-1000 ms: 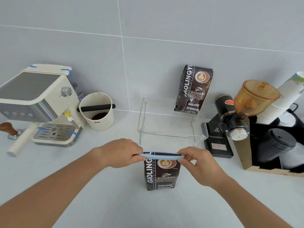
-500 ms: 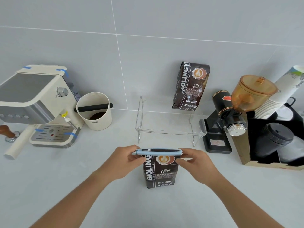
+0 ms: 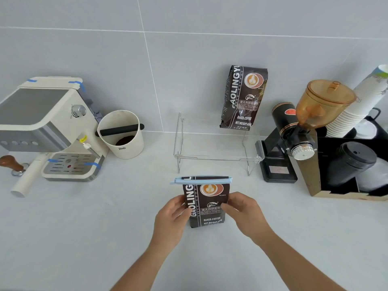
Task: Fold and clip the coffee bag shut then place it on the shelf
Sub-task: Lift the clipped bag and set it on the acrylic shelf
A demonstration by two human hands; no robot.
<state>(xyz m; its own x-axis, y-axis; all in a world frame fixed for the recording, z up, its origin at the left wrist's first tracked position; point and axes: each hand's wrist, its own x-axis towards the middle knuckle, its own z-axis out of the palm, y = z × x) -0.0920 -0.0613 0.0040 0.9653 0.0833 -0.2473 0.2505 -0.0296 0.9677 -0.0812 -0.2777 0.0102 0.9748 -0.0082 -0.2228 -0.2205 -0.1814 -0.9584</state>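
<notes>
A dark brown coffee bag (image 3: 206,204) stands upright on the white counter, its folded top held shut by a long light-blue clip (image 3: 203,180). My left hand (image 3: 171,217) grips the bag's left side and my right hand (image 3: 244,213) grips its right side, both below the clip. Behind the bag stands a clear acrylic shelf (image 3: 218,157). A second, identical coffee bag (image 3: 243,97) stands on the shelf's back right part and leans on the wall.
An espresso machine (image 3: 48,127) and a cream knock box (image 3: 121,134) sit at the left, with a tamper (image 3: 11,164) at the far left. A black grinder with an amber hopper (image 3: 298,131), stacked paper cups (image 3: 357,101) and a black organiser box (image 3: 352,164) fill the right.
Both hands have let go of the clip's ends and slid down onto the sides of the bag. The clip stays on the folded top.
</notes>
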